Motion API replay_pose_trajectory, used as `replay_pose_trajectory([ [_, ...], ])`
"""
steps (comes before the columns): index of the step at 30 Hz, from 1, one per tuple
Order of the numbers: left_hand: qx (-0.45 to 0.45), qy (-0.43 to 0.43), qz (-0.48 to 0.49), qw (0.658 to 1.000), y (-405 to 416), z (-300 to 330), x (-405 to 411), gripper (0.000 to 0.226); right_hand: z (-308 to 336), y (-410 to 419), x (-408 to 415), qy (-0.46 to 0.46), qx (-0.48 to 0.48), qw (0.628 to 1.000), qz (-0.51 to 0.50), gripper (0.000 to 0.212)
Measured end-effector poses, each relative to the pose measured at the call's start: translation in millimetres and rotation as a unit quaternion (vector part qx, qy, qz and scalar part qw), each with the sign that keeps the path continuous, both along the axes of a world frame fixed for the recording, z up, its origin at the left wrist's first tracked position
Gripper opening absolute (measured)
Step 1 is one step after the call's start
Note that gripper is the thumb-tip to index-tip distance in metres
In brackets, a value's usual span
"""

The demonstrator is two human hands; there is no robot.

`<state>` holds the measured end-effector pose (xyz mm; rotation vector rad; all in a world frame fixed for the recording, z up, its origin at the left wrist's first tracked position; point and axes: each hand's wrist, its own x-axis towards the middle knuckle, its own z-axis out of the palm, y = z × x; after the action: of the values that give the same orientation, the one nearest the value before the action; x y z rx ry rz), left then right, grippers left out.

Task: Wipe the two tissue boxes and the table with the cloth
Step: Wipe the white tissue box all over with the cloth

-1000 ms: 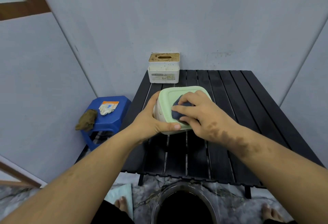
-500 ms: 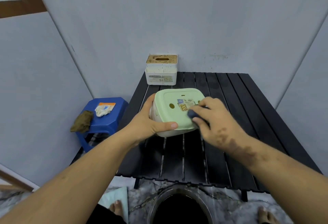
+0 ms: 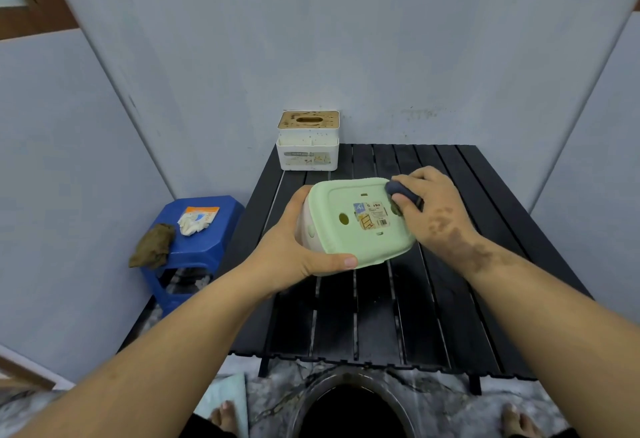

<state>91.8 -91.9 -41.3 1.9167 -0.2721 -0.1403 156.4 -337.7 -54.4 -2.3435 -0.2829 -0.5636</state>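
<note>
While gripped: cloth [image 3: 401, 191] under fingers [image 3: 403, 199] (right).

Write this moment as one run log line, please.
left hand: holds green tissue box tilted | right hand: presses dark cloth on its underside | white tissue box: untouched

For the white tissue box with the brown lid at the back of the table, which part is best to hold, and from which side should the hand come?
Probably the plain side walls of the white tissue box, below the brown lid, with the hand coming from the front. It stands upright by the wall at the table's back left corner, so the rear is blocked.
</note>
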Motion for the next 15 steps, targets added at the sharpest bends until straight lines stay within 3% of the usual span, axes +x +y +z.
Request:
replay_pose_trajectory([
  [4,0.004,-0.007,-0.002,1.000,-1,2,-2,0.090,6,10,3,-0.031,-0.051,0.998,-0.003,0.028],
  [9,0.003,-0.004,0.006,1.000,1,0,0,0.095,20,3,7,-0.010,-0.262,0.964,-0.040,0.025],
  [15,0.005,0.010,0.024,1.000,3,-3,2,0.103,19,-4,-3,0.043,-0.288,0.956,-0.020,0.026],
])
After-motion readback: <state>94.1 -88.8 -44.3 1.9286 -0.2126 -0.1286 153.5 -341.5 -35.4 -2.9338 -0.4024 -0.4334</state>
